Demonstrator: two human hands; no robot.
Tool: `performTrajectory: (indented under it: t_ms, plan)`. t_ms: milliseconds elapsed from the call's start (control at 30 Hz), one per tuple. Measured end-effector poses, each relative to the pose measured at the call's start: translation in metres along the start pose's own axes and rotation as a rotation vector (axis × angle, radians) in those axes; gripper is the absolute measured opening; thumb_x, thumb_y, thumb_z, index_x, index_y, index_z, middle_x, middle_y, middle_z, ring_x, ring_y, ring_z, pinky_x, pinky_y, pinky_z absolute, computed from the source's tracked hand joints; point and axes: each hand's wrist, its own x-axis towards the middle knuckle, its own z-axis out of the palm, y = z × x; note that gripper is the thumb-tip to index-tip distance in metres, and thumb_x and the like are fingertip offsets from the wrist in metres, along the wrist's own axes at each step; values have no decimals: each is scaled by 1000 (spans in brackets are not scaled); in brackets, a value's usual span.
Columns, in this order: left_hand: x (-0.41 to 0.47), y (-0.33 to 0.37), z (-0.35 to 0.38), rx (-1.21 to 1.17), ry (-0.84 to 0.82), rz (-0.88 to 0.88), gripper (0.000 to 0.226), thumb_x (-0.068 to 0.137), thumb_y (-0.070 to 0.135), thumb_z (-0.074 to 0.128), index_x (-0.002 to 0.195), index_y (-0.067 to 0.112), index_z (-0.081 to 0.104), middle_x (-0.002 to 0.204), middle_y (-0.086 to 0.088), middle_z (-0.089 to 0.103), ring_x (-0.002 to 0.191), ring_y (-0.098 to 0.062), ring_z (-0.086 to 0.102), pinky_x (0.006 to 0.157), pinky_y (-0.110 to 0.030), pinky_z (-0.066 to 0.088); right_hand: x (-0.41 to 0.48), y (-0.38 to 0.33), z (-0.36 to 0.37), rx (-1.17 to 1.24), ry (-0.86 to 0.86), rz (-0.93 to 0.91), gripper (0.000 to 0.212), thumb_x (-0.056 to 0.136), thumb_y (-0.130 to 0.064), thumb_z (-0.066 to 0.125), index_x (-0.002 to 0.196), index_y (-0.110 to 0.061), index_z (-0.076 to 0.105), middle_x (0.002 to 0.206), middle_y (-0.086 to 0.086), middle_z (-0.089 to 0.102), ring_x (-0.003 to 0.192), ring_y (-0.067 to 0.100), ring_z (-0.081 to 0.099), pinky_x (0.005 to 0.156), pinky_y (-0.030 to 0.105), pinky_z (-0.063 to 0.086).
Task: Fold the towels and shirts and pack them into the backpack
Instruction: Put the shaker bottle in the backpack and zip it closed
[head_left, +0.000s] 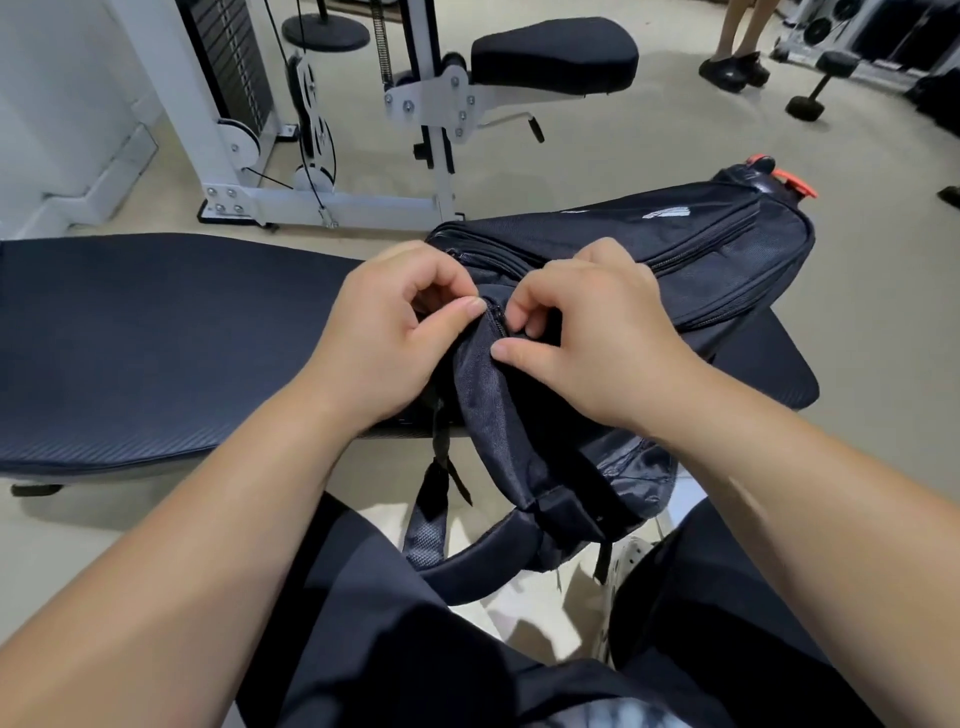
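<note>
Hands: left hand (395, 332) and right hand (587, 338) both pinch backpack (701, 249) fabric beside the zipper (500, 322).
Backpack: dark, lying on bench (156, 338), straps (467, 561) hanging over the near edge; contents hidden.
Room: white weight machine (322, 104) behind, beige floor (623, 156).

A single wide-angle camera sat on the person's head and looked forward and steeply down. It was close to the work: the left hand (395, 322) and right hand (587, 338) filled the middle of the frame, over the backpack (701, 249) on the padded bench (156, 338), with the person's lap (415, 649) along the bottom edge. The upper part reached farther out, across the floor (649, 156) to a white weight machine (218, 119) and a bystander's feet (732, 67), with straight lines bent by the lens
</note>
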Motion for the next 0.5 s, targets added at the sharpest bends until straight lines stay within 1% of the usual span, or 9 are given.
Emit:
performTrajectory:
  t_ms: [133, 200, 267, 300, 367, 433, 500]
  plan:
    - [0, -2, -4, 46, -55, 36, 6, 89, 14, 72, 86, 16, 67, 85, 3, 61, 80, -6, 55, 74, -15, 41, 6, -5, -7, -6, -179, 76, 31, 76, -59, 73, 73, -33, 56, 78, -14, 62, 101, 13, 37, 92, 36, 33]
    - [0, -4, -5, 75, -65, 52, 6, 89, 15, 72, 87, 16, 66, 86, 5, 61, 82, -6, 55, 75, -16, 42, 8, -7, -11, -27, -271, 99, 36, 77, -66, 64, 73, -30, 60, 84, -12, 64, 106, 16, 36, 96, 38, 33]
    - [0, -4, -5, 96, -74, 67, 6, 89, 16, 71, 87, 15, 66, 86, 6, 60, 82, -8, 55, 74, -20, 43, 8, -10, -14, -14, -335, 122, 46, 77, -72, 50, 73, -27, 61, 92, -8, 66, 111, 18, 36, 99, 40, 33]
    - [0, -4, -5, 103, -76, 69, 5, 89, 16, 71, 87, 15, 66, 87, 5, 60, 82, -10, 55, 74, -22, 44, 7, -11, -15, -5, -350, 131, 50, 78, -73, 45, 73, -26, 61, 94, -7, 65, 113, 18, 35, 100, 41, 34]
    - [0, -3, -4, 112, -73, 72, 5, 89, 17, 70, 88, 14, 66, 87, 5, 59, 82, -12, 55, 73, -26, 46, 4, -11, -16, 10, -355, 158, 52, 84, -71, 40, 76, -24, 61, 96, -5, 62, 115, 19, 35, 99, 41, 33]
    - [0, -2, -3, 115, -64, 80, 5, 89, 17, 70, 88, 14, 66, 87, 7, 58, 82, -12, 54, 74, -27, 46, 3, -7, -13, 39, -333, 213, 48, 92, -65, 41, 78, -23, 60, 102, -2, 60, 121, 23, 35, 99, 42, 33]
    - [-1, -2, -2, 116, -62, 93, 5, 89, 16, 70, 88, 13, 66, 87, 8, 57, 82, -11, 54, 75, -28, 47, 3, -8, -9, 32, -307, 259, 39, 92, -60, 45, 78, -29, 63, 110, 1, 59, 124, 28, 35, 101, 44, 33]
